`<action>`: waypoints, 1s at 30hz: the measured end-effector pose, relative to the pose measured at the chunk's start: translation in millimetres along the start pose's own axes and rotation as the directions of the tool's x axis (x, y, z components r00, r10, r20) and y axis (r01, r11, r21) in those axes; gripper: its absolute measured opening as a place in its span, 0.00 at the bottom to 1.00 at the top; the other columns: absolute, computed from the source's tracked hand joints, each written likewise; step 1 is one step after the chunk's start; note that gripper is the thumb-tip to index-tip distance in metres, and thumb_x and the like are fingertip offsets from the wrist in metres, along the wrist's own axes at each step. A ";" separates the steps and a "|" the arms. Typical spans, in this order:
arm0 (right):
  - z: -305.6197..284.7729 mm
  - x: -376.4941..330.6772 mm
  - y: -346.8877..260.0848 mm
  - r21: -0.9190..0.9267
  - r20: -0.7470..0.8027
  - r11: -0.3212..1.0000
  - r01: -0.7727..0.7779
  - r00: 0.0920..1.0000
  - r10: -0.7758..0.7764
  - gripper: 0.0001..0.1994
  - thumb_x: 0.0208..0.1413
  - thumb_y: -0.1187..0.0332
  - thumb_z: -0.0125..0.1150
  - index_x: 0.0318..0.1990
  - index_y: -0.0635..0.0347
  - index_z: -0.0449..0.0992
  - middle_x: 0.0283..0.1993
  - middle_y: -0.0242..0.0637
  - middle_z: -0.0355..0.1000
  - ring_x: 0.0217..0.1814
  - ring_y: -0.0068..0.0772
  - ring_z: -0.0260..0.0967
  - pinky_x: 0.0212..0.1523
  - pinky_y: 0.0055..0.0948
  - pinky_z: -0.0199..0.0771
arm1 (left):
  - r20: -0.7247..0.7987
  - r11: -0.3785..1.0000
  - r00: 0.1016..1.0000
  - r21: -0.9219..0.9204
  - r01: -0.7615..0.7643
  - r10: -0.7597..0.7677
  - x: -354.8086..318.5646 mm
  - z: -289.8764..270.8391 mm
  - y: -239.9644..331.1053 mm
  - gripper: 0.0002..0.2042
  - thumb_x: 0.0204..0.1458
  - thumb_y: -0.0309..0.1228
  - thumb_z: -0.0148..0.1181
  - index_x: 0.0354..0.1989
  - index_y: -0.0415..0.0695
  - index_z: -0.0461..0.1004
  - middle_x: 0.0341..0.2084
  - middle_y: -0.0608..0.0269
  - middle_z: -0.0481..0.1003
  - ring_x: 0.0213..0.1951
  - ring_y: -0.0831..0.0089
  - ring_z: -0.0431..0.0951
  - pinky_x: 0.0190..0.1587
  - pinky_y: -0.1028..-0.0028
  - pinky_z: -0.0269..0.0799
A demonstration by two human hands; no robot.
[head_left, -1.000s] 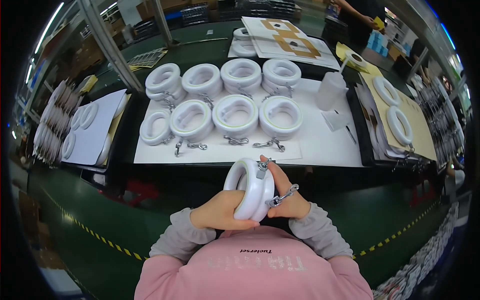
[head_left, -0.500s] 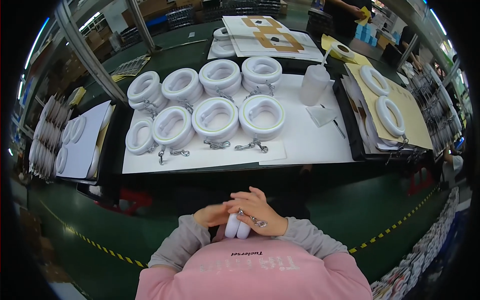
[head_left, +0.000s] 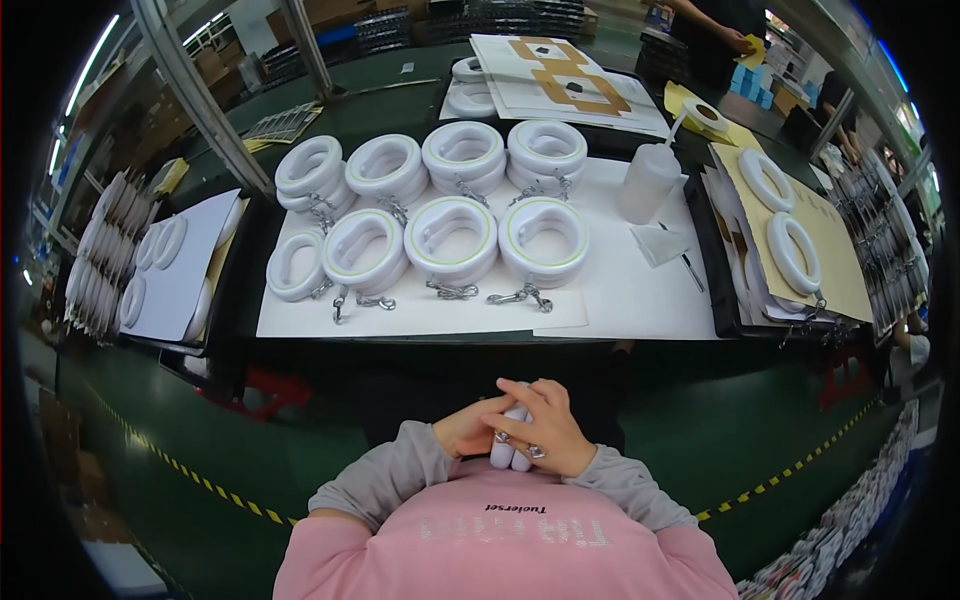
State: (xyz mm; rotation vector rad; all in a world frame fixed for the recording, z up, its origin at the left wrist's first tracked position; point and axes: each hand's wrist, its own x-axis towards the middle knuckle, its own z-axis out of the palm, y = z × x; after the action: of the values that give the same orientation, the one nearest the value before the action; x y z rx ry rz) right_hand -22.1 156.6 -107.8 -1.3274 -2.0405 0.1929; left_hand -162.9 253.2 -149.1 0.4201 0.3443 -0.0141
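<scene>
Close to my body, just past the table's near edge, my two hands grip a pair of white padded rings (head_left: 512, 456) set face to face. My left hand (head_left: 465, 428) closes on them from the left, its fingers partly hidden. From the right, my right hand (head_left: 552, 432) lies over the rings with its fingers wrapped across the top. A metal snap clip (head_left: 534, 451) hangs by the right hand's knuckles. Most of the rings are covered by my hands. On the table ahead stand several stacked white rings (head_left: 451, 240) with green edge lines and metal clips.
A white sheet (head_left: 640, 305) covers the table under the rings. On its right are a squeeze bottle (head_left: 648, 185), a small cloth (head_left: 658, 246) and a pen (head_left: 692, 272). Black trays with carded rings stand left (head_left: 228, 290) and right (head_left: 722, 295). Another person (head_left: 720, 45) stands far behind.
The scene has shifted slightly rightward in view. My left fingers have drawn in against the rings, and my right fingers have curled further over them. The held rings now look more upright.
</scene>
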 end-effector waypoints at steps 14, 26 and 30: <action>-14.0 -8.6 4.2 0.500 0.074 0.862 -0.082 0.996 0.051 0.22 0.59 0.52 0.50 0.53 0.59 0.69 0.62 0.41 0.61 0.64 0.44 0.56 0.63 0.44 0.50 | -0.225 0.856 0.972 0.513 0.053 0.075 -1.7 19.5 -6.2 0.15 0.54 0.39 0.56 0.44 0.42 0.73 0.36 0.61 0.75 0.36 0.76 0.77 0.35 0.77 0.74; -55.1 -48.1 47.4 0.978 -0.053 0.167 -0.123 0.633 0.772 0.31 0.64 0.45 0.29 0.58 0.65 0.64 0.56 0.47 0.66 0.57 0.40 0.64 0.56 0.39 0.65 | -0.428 0.642 0.819 0.514 0.568 -0.382 -12.7 12.0 63.8 0.36 0.55 0.65 0.30 0.42 0.41 0.70 0.34 0.57 0.76 0.31 0.71 0.78 0.34 0.72 0.77; -53.3 -65.2 51.2 0.996 -0.016 0.058 -0.062 0.526 0.850 0.31 0.63 0.45 0.33 0.58 0.66 0.63 0.56 0.47 0.66 0.56 0.40 0.65 0.55 0.40 0.67 | -0.416 0.576 0.802 0.557 0.598 -0.429 -13.5 3.8 60.3 0.36 0.55 0.65 0.31 0.44 0.41 0.70 0.31 0.57 0.76 0.30 0.71 0.78 0.33 0.73 0.76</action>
State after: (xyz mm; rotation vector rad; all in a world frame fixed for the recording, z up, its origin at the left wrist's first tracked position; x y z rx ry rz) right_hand 64.9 112.5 -121.7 -0.9367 -0.3660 1.0023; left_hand -169.3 306.0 -117.3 1.0414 0.7030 -0.7059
